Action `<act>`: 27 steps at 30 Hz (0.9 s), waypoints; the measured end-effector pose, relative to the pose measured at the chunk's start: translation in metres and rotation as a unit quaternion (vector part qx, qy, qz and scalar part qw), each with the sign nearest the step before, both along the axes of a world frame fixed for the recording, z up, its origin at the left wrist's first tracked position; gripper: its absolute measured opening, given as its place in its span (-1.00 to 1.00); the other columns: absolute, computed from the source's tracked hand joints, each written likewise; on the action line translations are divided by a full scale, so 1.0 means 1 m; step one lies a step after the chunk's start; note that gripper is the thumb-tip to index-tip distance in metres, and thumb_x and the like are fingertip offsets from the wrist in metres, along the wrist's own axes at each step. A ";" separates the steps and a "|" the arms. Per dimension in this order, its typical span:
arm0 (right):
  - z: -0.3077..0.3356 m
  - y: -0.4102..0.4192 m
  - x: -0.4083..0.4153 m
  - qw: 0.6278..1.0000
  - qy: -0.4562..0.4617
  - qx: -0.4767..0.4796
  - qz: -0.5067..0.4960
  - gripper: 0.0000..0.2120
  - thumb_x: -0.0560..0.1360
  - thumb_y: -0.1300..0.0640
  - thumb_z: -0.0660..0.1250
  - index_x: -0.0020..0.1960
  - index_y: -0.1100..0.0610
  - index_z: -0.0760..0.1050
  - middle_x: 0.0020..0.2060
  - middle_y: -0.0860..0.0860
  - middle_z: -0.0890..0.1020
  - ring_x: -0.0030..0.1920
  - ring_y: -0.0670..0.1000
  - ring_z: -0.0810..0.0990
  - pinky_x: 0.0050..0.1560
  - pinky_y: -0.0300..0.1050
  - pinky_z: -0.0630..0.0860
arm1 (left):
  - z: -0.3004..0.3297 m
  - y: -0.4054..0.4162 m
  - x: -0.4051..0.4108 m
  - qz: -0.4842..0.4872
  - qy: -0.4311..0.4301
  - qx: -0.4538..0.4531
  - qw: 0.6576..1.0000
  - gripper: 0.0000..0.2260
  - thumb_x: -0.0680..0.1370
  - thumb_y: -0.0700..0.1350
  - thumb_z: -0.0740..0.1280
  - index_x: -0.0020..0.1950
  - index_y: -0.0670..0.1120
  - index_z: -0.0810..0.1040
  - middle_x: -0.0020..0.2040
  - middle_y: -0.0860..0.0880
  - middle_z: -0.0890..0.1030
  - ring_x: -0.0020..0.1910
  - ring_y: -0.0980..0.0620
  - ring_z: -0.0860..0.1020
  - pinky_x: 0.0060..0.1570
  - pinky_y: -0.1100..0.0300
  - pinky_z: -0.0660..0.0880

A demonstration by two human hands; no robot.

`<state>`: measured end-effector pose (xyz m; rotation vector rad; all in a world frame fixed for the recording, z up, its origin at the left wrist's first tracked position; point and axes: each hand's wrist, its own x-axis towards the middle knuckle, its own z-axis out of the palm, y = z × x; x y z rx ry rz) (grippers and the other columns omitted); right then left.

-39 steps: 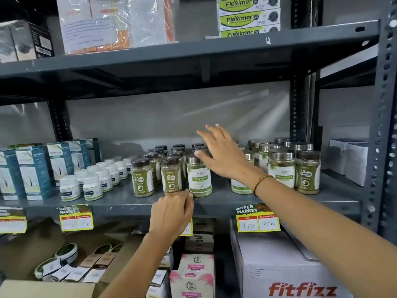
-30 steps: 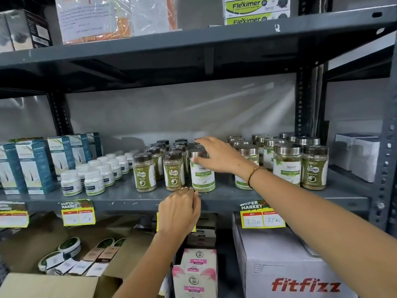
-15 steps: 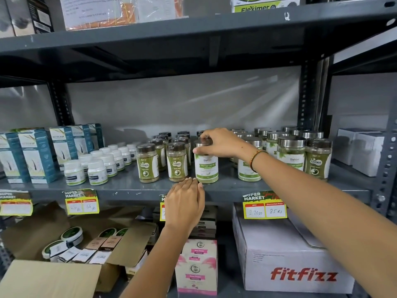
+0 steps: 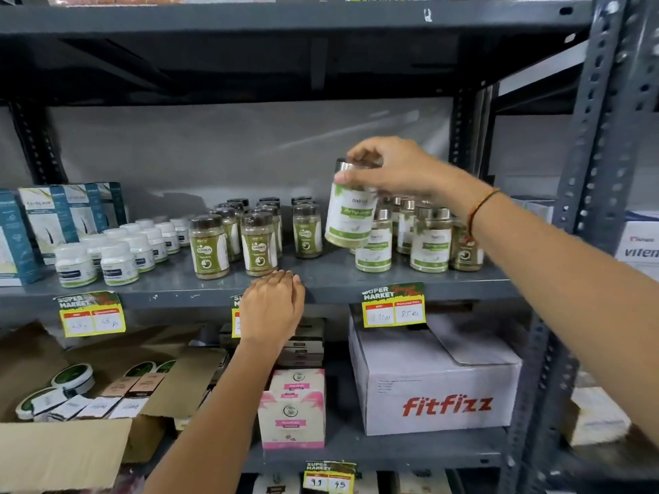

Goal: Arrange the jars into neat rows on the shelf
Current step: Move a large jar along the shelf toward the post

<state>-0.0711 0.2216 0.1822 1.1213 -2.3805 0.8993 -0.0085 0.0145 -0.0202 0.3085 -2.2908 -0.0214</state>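
The right hand pinched the silver lid of a white-labelled jar of pale green powder, held tilted above the shelf. The left hand, fingers together, rested on the shelf edge before brown-lidded jars of greenish powder

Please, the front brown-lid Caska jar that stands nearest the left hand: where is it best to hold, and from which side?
Probably by its brown lid, from above. The Caska jar stands upright at the shelf's front edge with neighbours close beside and behind, leaving the top free.
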 end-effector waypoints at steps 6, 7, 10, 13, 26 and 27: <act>0.019 0.064 0.000 0.997 -0.052 0.009 -0.049 -0.39 0.29 -0.30 0.50 0.22 0.01 0.55 0.04 -0.12 0.61 0.00 -0.09 0.64 -0.17 -0.13 0.65 | 0.002 0.000 0.003 -0.001 0.004 -0.015 1.000 -0.65 0.60 -0.04 0.10 -0.09 -0.11 0.67 -0.09 -0.05 0.70 -0.07 -0.05 0.64 -0.10 0.12 0.53; 0.022 0.076 -0.003 0.996 -0.054 0.028 -0.066 -0.37 0.26 -0.32 0.50 0.20 0.01 0.56 0.03 -0.10 0.62 -0.01 -0.07 0.64 -0.18 -0.13 0.64 | 0.003 0.000 0.003 -0.001 0.004 -0.017 1.000 -0.65 0.60 -0.04 0.11 -0.09 -0.11 0.66 -0.09 -0.05 0.70 -0.08 -0.06 0.64 -0.12 0.11 0.53; 0.023 0.110 -0.013 0.988 -0.056 0.085 -0.117 -0.37 0.17 -0.36 0.51 0.08 0.01 0.60 -0.04 -0.04 0.68 -0.07 -0.02 0.67 -0.25 -0.14 0.60 | 0.004 0.000 0.003 0.001 0.003 -0.022 1.000 -0.67 0.59 -0.05 0.12 -0.13 -0.10 0.65 -0.13 -0.04 0.70 -0.14 -0.05 0.64 -0.21 0.12 0.53; 0.017 0.139 -0.026 0.975 -0.067 0.135 -0.165 -0.42 0.20 -0.34 0.51 0.05 0.02 0.60 -0.07 -0.03 0.69 -0.09 -0.01 0.67 -0.23 -0.12 0.64 | 0.003 0.002 0.003 0.009 0.004 -0.026 1.000 -0.69 0.58 -0.06 0.17 -0.12 -0.13 0.67 -0.13 -0.06 0.70 -0.14 -0.06 0.65 -0.23 0.12 0.54; -0.006 0.168 -0.074 0.921 -0.079 0.233 -0.301 -0.42 0.24 -0.28 0.54 0.08 0.06 0.53 -0.02 0.02 0.62 -0.17 -0.02 0.65 -0.32 -0.22 0.58 | 0.002 0.002 0.001 0.003 -0.006 -0.030 1.000 -0.66 0.59 -0.06 0.13 0.01 -0.17 0.68 0.00 -0.11 0.70 0.00 -0.09 0.65 -0.08 0.07 0.56; -0.008 0.167 -0.077 0.916 -0.079 0.242 -0.309 -0.43 0.24 -0.30 0.53 0.07 0.05 0.53 -0.03 0.01 0.62 -0.19 -0.02 0.65 -0.33 -0.22 0.56 | 0.001 0.002 0.001 0.005 -0.005 -0.031 0.999 -0.66 0.59 -0.06 0.14 0.01 -0.17 0.68 -0.01 -0.11 0.70 -0.01 -0.10 0.65 -0.10 0.07 0.56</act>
